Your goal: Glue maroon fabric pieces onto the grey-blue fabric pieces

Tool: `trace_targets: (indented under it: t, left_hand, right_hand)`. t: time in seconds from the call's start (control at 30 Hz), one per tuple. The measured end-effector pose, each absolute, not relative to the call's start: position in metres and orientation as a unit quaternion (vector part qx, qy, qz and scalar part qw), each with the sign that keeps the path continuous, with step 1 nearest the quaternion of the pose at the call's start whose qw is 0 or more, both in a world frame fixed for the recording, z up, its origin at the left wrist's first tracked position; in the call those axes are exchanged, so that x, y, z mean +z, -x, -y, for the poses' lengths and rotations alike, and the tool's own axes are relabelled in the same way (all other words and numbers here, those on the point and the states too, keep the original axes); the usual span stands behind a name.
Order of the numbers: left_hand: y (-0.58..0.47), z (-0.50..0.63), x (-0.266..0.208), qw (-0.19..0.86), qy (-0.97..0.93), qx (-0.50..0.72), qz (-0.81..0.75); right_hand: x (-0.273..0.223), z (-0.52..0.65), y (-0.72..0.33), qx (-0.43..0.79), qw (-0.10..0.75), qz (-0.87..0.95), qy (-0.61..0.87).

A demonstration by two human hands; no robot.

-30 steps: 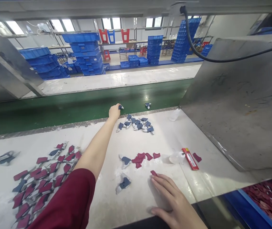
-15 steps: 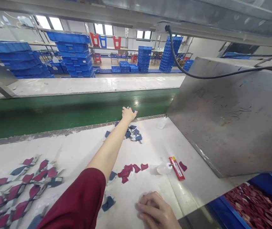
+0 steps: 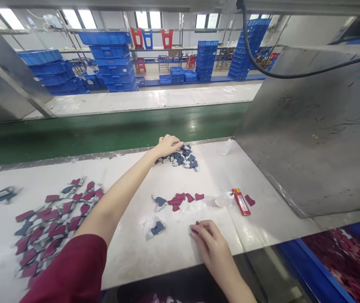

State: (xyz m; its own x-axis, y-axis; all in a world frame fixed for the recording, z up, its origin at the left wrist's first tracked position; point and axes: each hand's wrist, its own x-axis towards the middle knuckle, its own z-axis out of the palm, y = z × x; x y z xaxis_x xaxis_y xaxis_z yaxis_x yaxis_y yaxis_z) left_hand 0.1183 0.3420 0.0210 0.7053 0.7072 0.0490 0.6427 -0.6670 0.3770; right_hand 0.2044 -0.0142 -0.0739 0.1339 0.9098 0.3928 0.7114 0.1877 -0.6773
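My left hand [image 3: 168, 145] reaches to the far edge of the white table, its fingers bent over a pile of dark blue pieces with whitish edges [image 3: 179, 159]. What its fingertips hold is hidden. Close to the near edge, my right hand [image 3: 210, 240] pinches a small maroon piece [image 3: 197, 223], mostly covered by the fingers. Between the hands lie several loose maroon pieces [image 3: 178, 199] and two blue ones, one blue piece [image 3: 160, 202] beside them and another blue piece [image 3: 157, 227] nearer me. At left, maroon and blue pieces [image 3: 52, 214] are spread in a large group.
Behind the table [image 3: 126, 248] runs a green belt [image 3: 110, 128]. A clear bottle [image 3: 223, 200], a red packet [image 3: 242, 203] and a maroon piece [image 3: 250, 200] lie right of centre. A metal panel [image 3: 309, 139] bounds the right side. Below it, a blue bin [image 3: 312, 267] holds maroon pieces.
My left hand has come back from over the belt's edge onto the blue pile. The maroon piece in my right hand now shows. The view has shifted, revealing more of the table's left.
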Motion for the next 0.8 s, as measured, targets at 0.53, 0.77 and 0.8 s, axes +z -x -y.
trace_targets:
  t: [0.53,0.77,0.8]
  left_hand:
    - [0.034,-0.061,-0.029,0.191,-0.808,0.227,-0.509]
    - [0.006,-0.046,-0.047,0.278,-0.715,0.371,-0.523]
    - [0.003,-0.043,-0.044,0.32,-0.685,0.387,-0.527]
  right_hand:
    - [-0.062,-0.003,-0.223,0.097,0.411,0.57,0.705]
    - [-0.03,0.002,-0.201,0.301,0.464,0.487,0.676]
    - [-0.024,0.002,-0.192,0.318,0.486,0.474,0.662]
